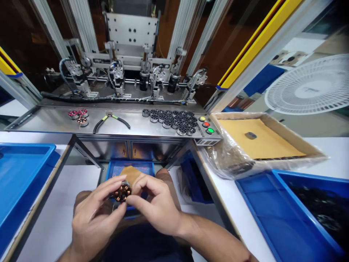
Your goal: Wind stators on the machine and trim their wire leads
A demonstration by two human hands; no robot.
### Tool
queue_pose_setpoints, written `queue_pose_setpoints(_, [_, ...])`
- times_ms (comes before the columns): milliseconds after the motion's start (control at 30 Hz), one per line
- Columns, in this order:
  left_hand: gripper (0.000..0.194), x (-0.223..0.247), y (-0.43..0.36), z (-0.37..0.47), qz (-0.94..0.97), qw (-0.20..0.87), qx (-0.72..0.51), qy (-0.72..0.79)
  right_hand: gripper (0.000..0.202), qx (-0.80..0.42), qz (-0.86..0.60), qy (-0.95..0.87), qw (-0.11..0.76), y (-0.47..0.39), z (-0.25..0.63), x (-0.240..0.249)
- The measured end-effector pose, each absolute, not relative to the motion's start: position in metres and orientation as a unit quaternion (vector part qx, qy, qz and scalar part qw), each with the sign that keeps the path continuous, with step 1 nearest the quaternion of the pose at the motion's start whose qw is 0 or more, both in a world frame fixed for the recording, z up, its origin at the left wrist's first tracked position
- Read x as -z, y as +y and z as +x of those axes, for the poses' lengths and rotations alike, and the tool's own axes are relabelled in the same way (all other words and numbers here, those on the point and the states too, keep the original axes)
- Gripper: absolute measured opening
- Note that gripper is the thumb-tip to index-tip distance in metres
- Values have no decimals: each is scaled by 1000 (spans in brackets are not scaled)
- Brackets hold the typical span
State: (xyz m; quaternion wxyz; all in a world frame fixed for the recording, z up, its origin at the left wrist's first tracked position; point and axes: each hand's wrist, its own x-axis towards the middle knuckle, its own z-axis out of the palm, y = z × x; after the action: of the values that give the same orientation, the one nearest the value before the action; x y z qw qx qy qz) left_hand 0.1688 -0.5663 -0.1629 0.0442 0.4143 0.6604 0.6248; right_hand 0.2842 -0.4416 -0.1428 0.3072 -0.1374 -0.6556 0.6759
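Head view: on the near side of the pliers (109,114), the copper-wound stator (122,193) sits gripped by the left hand (92,211), axis towards the camera; the right hand (160,206) curls at its right edge, grip untellable.

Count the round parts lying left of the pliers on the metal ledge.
3: a pinkish-red part at far left, another pinkish-red one beside it, a copper-coloured part in front; none appears hidden.

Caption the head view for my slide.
Left hand grips a round copper-wound part, right hand at its edge, before a metal worktop with black-and-yellow pliers.
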Motion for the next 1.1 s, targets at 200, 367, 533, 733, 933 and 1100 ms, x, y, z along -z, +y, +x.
queue_pose_setpoints(200, [38, 157, -562, 165, 358, 211, -684, 600, 23, -724, -149, -600, 307, -450, 282, 153])
queue_pose_setpoints(367, [37, 161, -562, 166, 382, 162, -679, 605, 23, -720, -133, -608, 307, -451, 283, 159])
queue_pose_setpoints(533, [52, 167, -570, 167, 475, 73, -621, 619, 27, -719, -90, -615, 311, -448, 281, 152])
queue_pose_setpoints(733, [49, 168, -570, 168, 468, 79, -634, 610, 23, -725, -149, -579, 342, -455, 277, 160])
queue_pose_setpoints(933, [47, 163, -569, 167, 474, 71, -625, 616, 19, -690, -145, -615, 352, -450, 279, 160])
queue_pose_setpoints(1100, [47, 162, -572, 168, 491, 60, -605, 624, 11, -631, -102, -651, 409, -447, 276, 145])
